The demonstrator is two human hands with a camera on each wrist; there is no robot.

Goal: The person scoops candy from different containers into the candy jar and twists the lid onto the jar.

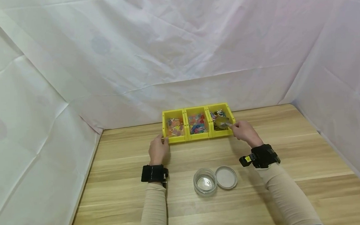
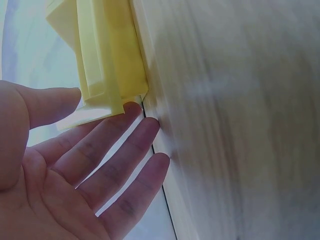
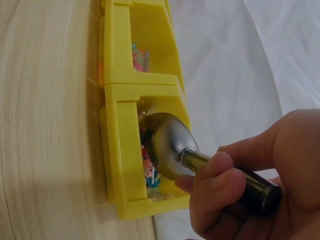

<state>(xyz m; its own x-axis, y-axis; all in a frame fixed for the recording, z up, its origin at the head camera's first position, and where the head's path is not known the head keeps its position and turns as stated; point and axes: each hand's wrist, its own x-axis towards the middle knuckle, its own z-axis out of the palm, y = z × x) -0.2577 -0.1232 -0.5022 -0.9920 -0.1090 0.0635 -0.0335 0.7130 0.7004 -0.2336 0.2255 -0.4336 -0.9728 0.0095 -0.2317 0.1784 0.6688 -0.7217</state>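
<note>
My right hand [image 1: 245, 132] grips the dark handle of a metal scoop [image 3: 170, 142]. The scoop's bowl is inside the rightmost yellow bin [image 1: 223, 133], among small colourful pieces [image 3: 150, 172] and white sticks; it hides part of them. At the other end of the joined row, my left hand [image 1: 157, 150] holds the front corner of the leftmost yellow bin [image 2: 102, 60], thumb on one side of its edge and fingertips on the other. Orange and yellow pieces [image 1: 175, 126] lie in that bin. Mixed coloured pieces [image 1: 197, 125] fill the bottom of the middle bin [image 1: 198, 136].
Between my forearms, an uncovered glass jar [image 1: 205, 187] stands on the wooden table [image 1: 120, 192]. Its round lid [image 1: 226, 177] lies flat just to the right, close against the jar. White cloth [image 1: 177, 59] hangs behind the bins and along both sides.
</note>
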